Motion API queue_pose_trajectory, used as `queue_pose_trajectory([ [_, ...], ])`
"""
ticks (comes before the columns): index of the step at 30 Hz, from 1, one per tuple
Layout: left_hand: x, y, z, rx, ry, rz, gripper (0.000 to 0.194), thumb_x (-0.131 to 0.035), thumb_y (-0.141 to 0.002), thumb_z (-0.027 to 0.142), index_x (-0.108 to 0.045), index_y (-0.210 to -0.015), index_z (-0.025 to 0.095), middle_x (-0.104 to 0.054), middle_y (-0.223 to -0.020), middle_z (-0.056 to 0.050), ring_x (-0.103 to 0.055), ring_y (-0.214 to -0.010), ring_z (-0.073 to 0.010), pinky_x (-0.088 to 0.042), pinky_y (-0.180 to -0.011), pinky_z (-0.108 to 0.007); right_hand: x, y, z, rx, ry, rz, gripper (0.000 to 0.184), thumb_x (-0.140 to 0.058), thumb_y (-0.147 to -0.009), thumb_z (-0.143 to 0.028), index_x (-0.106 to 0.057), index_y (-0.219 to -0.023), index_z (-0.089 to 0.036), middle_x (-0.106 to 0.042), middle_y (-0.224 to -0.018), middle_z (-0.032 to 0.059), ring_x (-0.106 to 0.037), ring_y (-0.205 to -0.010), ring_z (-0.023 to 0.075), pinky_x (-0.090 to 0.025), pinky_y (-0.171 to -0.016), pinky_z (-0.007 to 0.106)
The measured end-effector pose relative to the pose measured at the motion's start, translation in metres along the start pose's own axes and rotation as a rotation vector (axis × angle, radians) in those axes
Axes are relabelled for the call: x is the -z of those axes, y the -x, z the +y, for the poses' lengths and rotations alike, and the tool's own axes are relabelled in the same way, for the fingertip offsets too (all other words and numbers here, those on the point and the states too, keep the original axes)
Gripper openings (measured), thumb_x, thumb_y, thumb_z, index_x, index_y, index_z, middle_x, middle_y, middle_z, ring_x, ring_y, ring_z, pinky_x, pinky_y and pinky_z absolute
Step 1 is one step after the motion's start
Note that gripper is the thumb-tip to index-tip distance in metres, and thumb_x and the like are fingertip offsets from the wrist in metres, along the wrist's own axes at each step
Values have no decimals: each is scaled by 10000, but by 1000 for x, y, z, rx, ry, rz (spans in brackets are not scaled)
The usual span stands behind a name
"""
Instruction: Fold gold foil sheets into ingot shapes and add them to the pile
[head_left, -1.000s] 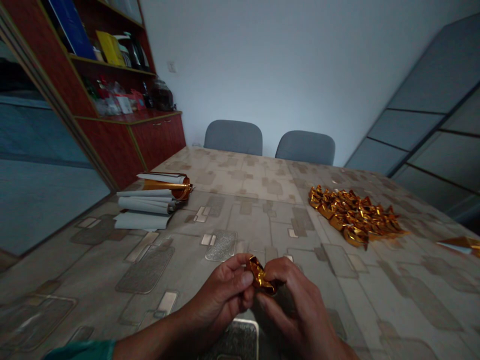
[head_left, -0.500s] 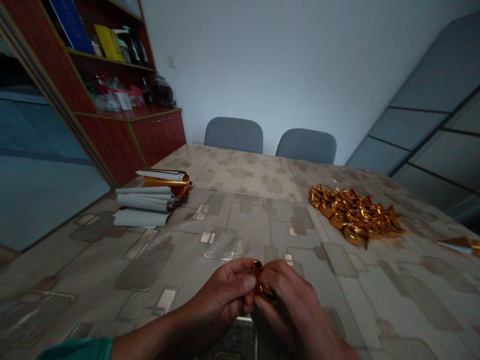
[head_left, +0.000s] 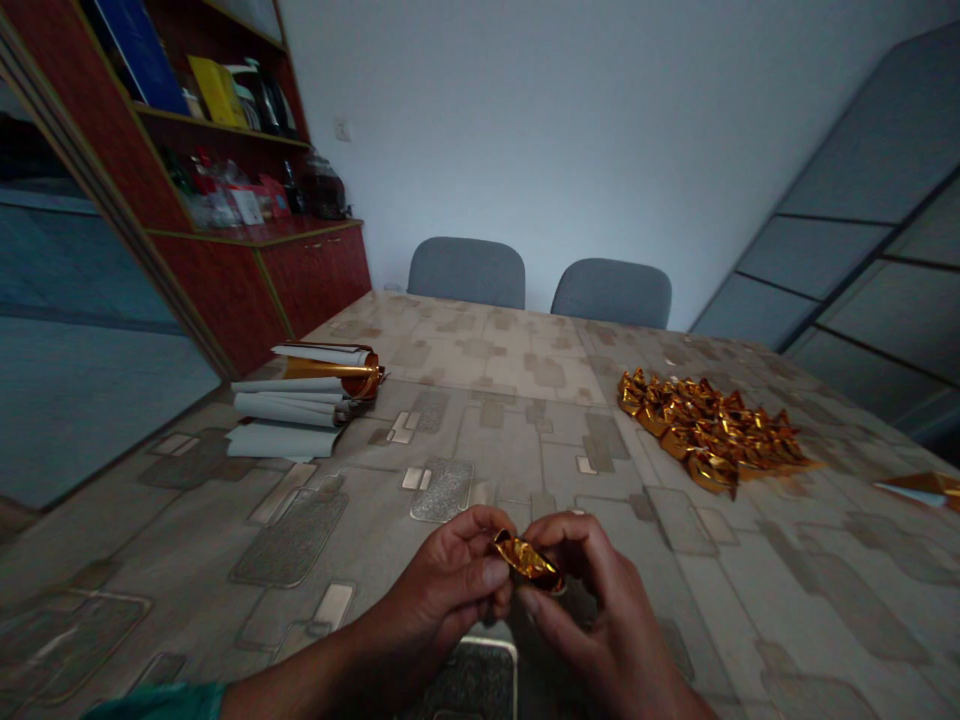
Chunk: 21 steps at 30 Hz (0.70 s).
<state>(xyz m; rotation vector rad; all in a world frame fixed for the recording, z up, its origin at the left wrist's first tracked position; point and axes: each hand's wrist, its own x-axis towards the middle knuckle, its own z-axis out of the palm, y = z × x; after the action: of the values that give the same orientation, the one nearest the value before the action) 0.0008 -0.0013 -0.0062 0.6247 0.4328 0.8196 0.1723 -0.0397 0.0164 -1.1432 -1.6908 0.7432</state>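
Patterned tabletop [head_left: 517,440] | gold foil piece [head_left: 529,561], above near edge; left hand [head_left: 459,572] pinching one end, right hand [head_left: 609,608] the other, apparently for steadiness | foil pile [head_left: 705,428], toward right edge, seemingly for working room

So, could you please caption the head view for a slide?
Left hand and right hand hold a gold-foil paper ingot; folded ingots cluster at right.

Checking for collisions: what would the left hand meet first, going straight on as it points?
The left hand holds a gold foil piece; past it, probably the right hand, depth unclear.
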Motion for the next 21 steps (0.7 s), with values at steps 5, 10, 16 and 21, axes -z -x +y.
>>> queue_pose_trajectory([
  [5, 2, -1, -1, -34, -110, 27, 327, -905, -672, 283, -710, -919, 197, -642, -775, 9, -537, -607, -80, -403, -577, -192, 2, -2, -2, 23, -41, 20, 119, -604, -850, -152, -552, -918, -234, -648, -892, 34, -631, -776, 177, -519, -656, 310],
  [10, 3, -2, 1, -215, -290, 89, 271, -889, -694, 308, -746, -893, 193, -651, -891, -15, -617, -840, -143, -460, -747, -229, 5, -5, -3, 36, -23, 22, 89, -600, -864, -159, -567, -898, -234, -633, -874, 20, -615, -764, 169, -509, -650, 307],
  [16, 6, -4, 0, -147, -325, 127, 394, -890, -695, 331, -705, -1020, 205, -722, -893, -35, -656, -858, -174, -475, -760, -260, 6, -6, 2, -4, 29, 12, 89, -611, -860, -180, -583, -929, -228, -652, -869, 23, -625, -774, 179, -511, -659, 314],
  [21, 1, -4, 4, -129, -398, 212, 398, -846, -739, 421, -700, -985, 144, -701, -753, -34, -605, -674, -144, -467, -658, -266, 4, -6, 6, -9, 57, 5, 88, -610, -883, -199, -573, -959, -221, -668, -802, 22, -632, -700, 167, -516, -608, 286],
])
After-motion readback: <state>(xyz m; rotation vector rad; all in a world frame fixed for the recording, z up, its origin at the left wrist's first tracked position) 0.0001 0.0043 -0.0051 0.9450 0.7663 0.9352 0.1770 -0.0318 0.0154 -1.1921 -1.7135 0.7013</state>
